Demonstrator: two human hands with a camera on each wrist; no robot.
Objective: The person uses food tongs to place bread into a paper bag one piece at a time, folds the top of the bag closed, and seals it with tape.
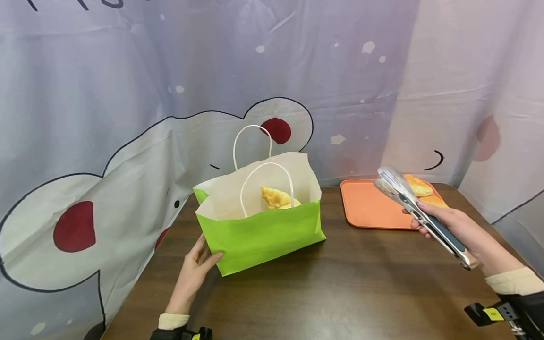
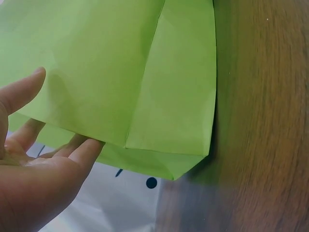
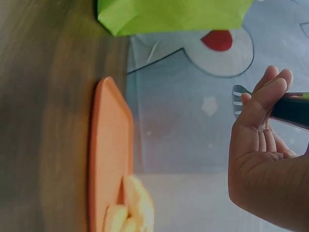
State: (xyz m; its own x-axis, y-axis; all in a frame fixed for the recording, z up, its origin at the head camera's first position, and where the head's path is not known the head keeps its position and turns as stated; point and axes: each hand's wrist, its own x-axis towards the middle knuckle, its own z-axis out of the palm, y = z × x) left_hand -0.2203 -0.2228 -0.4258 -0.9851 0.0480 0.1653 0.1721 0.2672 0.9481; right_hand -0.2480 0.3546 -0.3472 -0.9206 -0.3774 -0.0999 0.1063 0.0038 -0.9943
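Note:
My left hand (image 1: 193, 271) holds the lower left corner of a green paper bag (image 1: 263, 236), thumb at the front face and fingers round the side. In the left wrist view the bag's green side (image 2: 178, 87) fills much of the frame. The bag stands open, with white handles and a yellow bread piece (image 1: 275, 197) visible inside; whatever lies deeper is hidden. My right hand (image 1: 450, 224) grips metal tongs (image 1: 408, 200) with dark handle grips. Nothing shows between the tong tips, which are raised near the orange tray (image 1: 365, 208).
Golden bread pieces (image 1: 418, 186) lie at the right of the tray, partly hidden by the tongs and hand. The brown wooden table (image 1: 340, 283) carries bag and tray. A patterned cloth (image 1: 212, 61) hangs behind and along the sides.

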